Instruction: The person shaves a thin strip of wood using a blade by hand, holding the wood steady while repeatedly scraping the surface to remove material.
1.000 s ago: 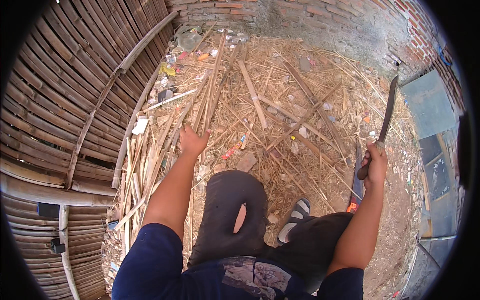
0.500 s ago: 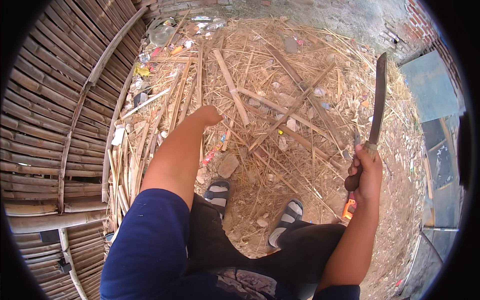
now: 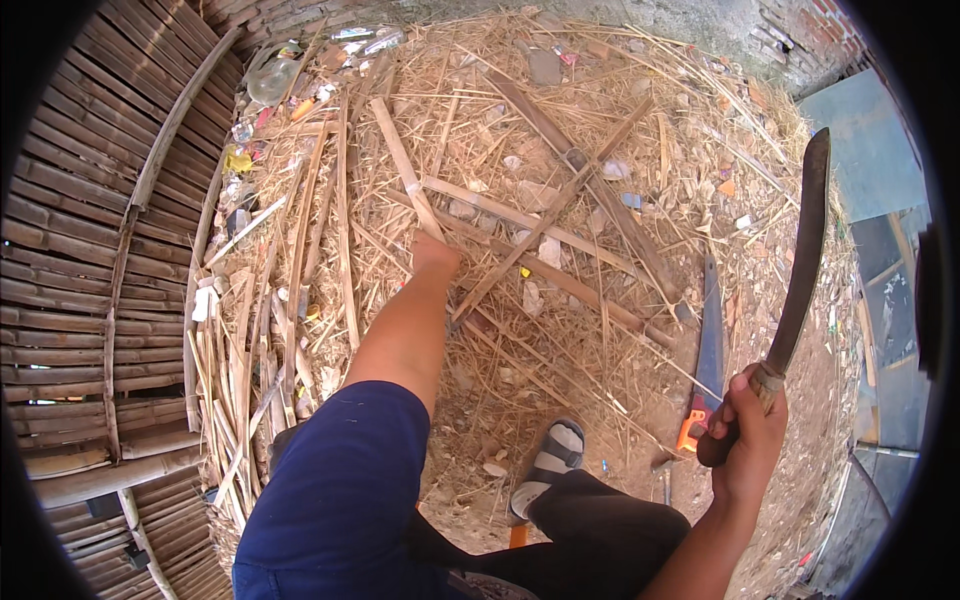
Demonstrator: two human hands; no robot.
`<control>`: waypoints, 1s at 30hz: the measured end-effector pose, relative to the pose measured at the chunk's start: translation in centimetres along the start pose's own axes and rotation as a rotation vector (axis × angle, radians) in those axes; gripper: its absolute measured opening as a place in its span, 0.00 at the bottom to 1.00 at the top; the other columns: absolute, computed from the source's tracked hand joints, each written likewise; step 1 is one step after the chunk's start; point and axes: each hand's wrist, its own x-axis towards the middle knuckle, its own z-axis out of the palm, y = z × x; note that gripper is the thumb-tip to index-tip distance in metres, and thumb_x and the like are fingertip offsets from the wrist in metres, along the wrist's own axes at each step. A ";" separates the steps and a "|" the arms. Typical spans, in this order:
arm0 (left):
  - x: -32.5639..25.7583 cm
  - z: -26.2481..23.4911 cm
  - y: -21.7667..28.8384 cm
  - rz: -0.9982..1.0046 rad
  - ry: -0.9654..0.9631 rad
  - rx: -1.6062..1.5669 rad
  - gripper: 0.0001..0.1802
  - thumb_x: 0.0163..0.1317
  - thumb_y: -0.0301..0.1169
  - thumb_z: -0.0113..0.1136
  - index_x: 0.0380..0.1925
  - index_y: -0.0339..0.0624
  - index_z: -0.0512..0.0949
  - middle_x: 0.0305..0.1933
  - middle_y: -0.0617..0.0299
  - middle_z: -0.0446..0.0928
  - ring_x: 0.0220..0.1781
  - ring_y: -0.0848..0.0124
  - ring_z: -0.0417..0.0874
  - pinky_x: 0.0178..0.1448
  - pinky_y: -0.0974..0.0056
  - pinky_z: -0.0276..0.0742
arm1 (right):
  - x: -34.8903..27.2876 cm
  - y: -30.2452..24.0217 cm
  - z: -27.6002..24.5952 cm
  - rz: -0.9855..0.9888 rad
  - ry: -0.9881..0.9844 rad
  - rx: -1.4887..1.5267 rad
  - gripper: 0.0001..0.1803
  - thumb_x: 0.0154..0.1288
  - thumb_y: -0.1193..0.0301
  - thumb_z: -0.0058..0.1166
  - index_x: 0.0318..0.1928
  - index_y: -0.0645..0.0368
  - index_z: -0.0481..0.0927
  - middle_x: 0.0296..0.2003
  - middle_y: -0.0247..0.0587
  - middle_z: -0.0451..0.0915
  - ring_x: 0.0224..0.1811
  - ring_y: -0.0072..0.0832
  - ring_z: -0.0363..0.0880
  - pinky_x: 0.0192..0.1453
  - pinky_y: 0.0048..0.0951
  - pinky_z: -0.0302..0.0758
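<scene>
Dirt yard littered with split bamboo and straw. Up close, the right hand point(image 3: 745, 440) stays clenched on the machete point(image 3: 800, 270), blade raised. Farther out, the left hand point(image 3: 435, 255) has reached forward and now grabs a bamboo slat point(image 3: 405, 170), looks ready for chopping.

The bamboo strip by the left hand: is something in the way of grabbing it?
Nothing visible is. The left hand is already at the bamboo strip, with no gap showing. Other split strips cross nearby on the straw. The right hand holds the machete raised off to the side.
</scene>
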 end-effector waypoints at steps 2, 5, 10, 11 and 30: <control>-0.1 0.5 0.6 -0.019 -0.080 0.025 0.34 0.62 0.37 0.67 0.63 0.34 0.65 0.54 0.44 0.79 0.59 0.51 0.81 0.61 0.53 0.79 | 0.0 0.2 -1.0 -0.004 0.009 0.011 0.11 0.64 0.70 0.62 0.41 0.59 0.73 0.22 0.31 0.70 0.18 0.18 0.67 0.23 0.21 0.64; 2.0 -0.2 -1.1 -0.017 -0.240 -0.014 0.30 0.61 0.35 0.69 0.60 0.35 0.71 0.50 0.49 0.82 0.57 0.55 0.83 0.58 0.54 0.79 | -0.5 -0.8 -0.5 0.035 -0.004 0.021 0.12 0.64 0.68 0.63 0.40 0.58 0.73 0.22 0.30 0.71 0.18 0.17 0.67 0.23 0.20 0.64; 0.3 -3.7 -5.2 -0.023 -0.558 -0.489 0.25 0.62 0.34 0.70 0.56 0.40 0.75 0.48 0.55 0.83 0.48 0.62 0.82 0.48 0.59 0.76 | -0.5 -0.8 0.3 0.008 -0.088 -0.024 0.12 0.65 0.66 0.63 0.39 0.57 0.75 0.22 0.29 0.72 0.20 0.17 0.69 0.24 0.20 0.64; -1.5 -4.5 -4.4 0.002 -0.588 -0.523 0.23 0.62 0.32 0.70 0.55 0.41 0.76 0.47 0.58 0.82 0.47 0.64 0.82 0.49 0.59 0.75 | -0.8 -1.3 0.3 0.005 -0.083 -0.045 0.12 0.65 0.65 0.63 0.39 0.57 0.75 0.22 0.29 0.72 0.20 0.17 0.69 0.24 0.20 0.64; -26.8 -9.4 -11.2 0.799 -0.600 -0.247 0.14 0.54 0.27 0.74 0.41 0.44 0.83 0.31 0.66 0.79 0.34 0.73 0.79 0.42 0.64 0.75 | -4.6 0.0 5.7 -0.233 -0.119 0.241 0.16 0.64 0.67 0.67 0.45 0.60 0.75 0.26 0.31 0.74 0.21 0.18 0.70 0.24 0.22 0.68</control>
